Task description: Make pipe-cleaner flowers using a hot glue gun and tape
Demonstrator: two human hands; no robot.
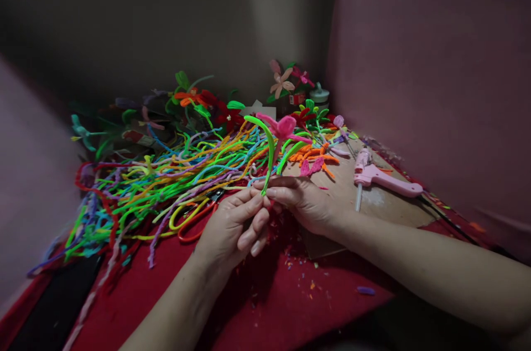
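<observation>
My left hand (236, 224) and my right hand (298, 202) meet at the middle of the red cloth (290, 301). Both pinch the lower end of a pipe-cleaner flower stem. The flower (284, 129) has a pink head and rises above my fingers. A bright green pipe cleaner (269, 146) curves up from the pinch and bends over to the left beside it. Fingers of both hands are closed round the stem's base.
A big tangle of coloured pipe cleaners (166, 179) covers the left half. Finished flowers (286, 83) stand at the back by the wall. A pink glue gun (384, 177) lies on a board (344, 196) at right. Orange-handled scissors (194, 218) lie by my left hand.
</observation>
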